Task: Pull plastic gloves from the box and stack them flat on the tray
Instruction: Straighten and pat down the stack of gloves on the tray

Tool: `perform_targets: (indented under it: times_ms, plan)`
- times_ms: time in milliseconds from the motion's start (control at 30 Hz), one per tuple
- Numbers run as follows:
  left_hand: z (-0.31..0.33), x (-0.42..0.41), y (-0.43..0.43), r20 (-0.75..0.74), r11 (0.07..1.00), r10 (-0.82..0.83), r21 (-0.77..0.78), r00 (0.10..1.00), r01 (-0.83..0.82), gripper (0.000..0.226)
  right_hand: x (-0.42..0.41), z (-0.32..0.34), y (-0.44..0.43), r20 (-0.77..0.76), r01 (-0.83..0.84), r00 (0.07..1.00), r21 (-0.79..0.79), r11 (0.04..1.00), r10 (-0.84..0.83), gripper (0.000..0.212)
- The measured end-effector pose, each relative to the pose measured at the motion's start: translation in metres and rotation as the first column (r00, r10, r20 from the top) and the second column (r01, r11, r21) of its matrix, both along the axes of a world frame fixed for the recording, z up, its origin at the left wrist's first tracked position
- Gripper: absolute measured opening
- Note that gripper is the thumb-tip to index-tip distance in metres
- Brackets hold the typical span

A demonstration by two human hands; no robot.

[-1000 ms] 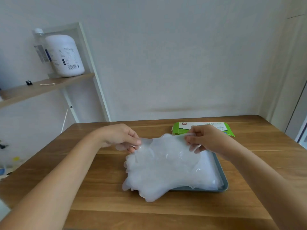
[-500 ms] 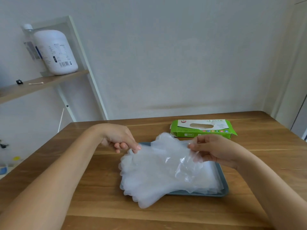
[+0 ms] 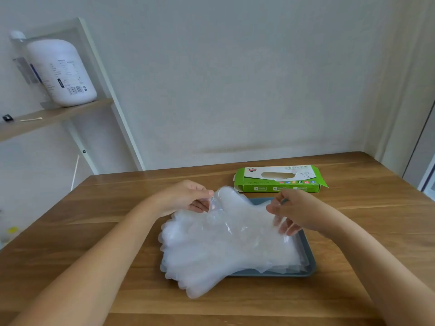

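- The left hand (image 3: 186, 197) and the right hand (image 3: 303, 212) sit lower than they did a second ago. The top glove (image 3: 235, 212) they stretch between them has come down with them, from chest-high above the tray to just over the stack (image 3: 223, 255).
- The left hand pinches one corner of the glove's cuff end between thumb and fingertips.
- The right hand grips the opposite corner. Its thumb lies on top and its fingers show through the film beneath, though the clear plastic makes the exact hold hard to read.
- The glove sags in the middle and appears to touch the pile already, so I judge the laying-down step nearly done. What remains is to let go and smooth it.
- The stack lies on the grey tray (image 3: 282, 274), its finger ends spilling over the tray's near left corner onto the table (image 3: 94, 208).
- The green box (image 3: 277, 182) stands just behind the tray. It is now fully in view and its oval slot shows no glove poking out.
- The risk is that the film clings to the fingers on release and drags the pile askew.
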State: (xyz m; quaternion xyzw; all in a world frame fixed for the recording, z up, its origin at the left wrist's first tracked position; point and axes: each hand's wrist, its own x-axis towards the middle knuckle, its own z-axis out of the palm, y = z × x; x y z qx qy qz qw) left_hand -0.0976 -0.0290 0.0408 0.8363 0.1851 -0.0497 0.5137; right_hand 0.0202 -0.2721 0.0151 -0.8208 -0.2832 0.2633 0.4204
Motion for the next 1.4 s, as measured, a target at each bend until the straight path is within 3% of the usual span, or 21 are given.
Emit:
perform_targets:
  times_ms: [67,300,500,567,633,700,800,867,933,1033,1167,1267,1400]
  plan:
    - [-0.003,-0.003,-0.004,0.019,0.996,0.039,-0.082,0.999,-0.038,0.024,-0.002,-0.002,0.002,-0.016,-0.003,1.000,-0.003,1.000,0.003,0.014]
    - [-0.012,-0.013,-0.018,-0.039,0.977,0.163,-0.131,0.986,-0.167,0.030,-0.003,-0.003,0.000,0.108,-0.012,0.994,-0.028,1.000,0.015,0.012]
    - [-0.005,-0.024,-0.012,-0.033,0.921,0.111,-0.372,0.993,-0.115,0.028,-0.006,0.000,0.000,0.076,-0.055,0.995,-0.054,0.997,0.059,0.013]
    - [0.000,-0.030,-0.007,-0.091,0.974,0.044,-0.217,0.995,-0.063,0.027,-0.006,0.000,-0.001,0.096,-0.065,0.993,-0.082,0.995,0.073,0.013]
    - [-0.002,-0.032,-0.002,-0.177,0.991,0.053,0.132,0.983,-0.029,0.028,-0.006,-0.003,0.001,0.140,-0.070,0.986,-0.142,0.987,0.090,0.014]
    - [-0.009,-0.031,0.002,-0.173,0.893,0.159,0.445,0.972,-0.067,0.029,-0.006,-0.006,0.003,0.173,-0.058,0.981,-0.187,0.981,0.091,0.014]
    - [-0.018,-0.034,-0.003,0.108,0.669,0.245,0.700,0.963,-0.249,0.019,-0.005,-0.009,0.005,0.241,-0.022,0.967,-0.222,0.975,0.077,0.015]
    - [-0.017,-0.037,-0.018,0.330,0.600,0.150,0.719,0.932,-0.351,0.020,-0.003,-0.010,0.005,0.267,-0.009,0.961,-0.211,0.977,0.067,0.014]
    - [-0.013,-0.039,-0.037,0.407,0.645,0.011,0.695,0.913,-0.318,0.010,-0.002,-0.011,0.005,0.270,-0.014,0.960,-0.197,0.980,0.068,0.014]
    - [-0.027,-0.038,-0.061,0.287,0.740,-0.127,0.665,0.949,-0.102,0.008,-0.006,-0.010,0.007,0.153,-0.011,0.988,-0.118,0.993,0.029,0.032]
    - [-0.056,-0.037,-0.066,0.184,0.730,-0.215,0.682,0.959,0.033,0.026,-0.012,-0.003,0.004,-0.151,-0.051,0.987,0.029,0.998,0.055,0.069]
    - [-0.066,-0.039,-0.064,0.207,0.732,-0.176,0.681,0.962,-0.013,0.046,-0.014,-0.003,0.001,-0.190,-0.140,0.971,0.051,0.989,0.147,0.071]
    - [-0.073,-0.042,-0.064,0.161,0.742,-0.156,0.671,0.975,0.008,0.060,-0.009,-0.002,-0.004,-0.129,-0.187,0.974,-0.009,0.982,0.184,0.063]
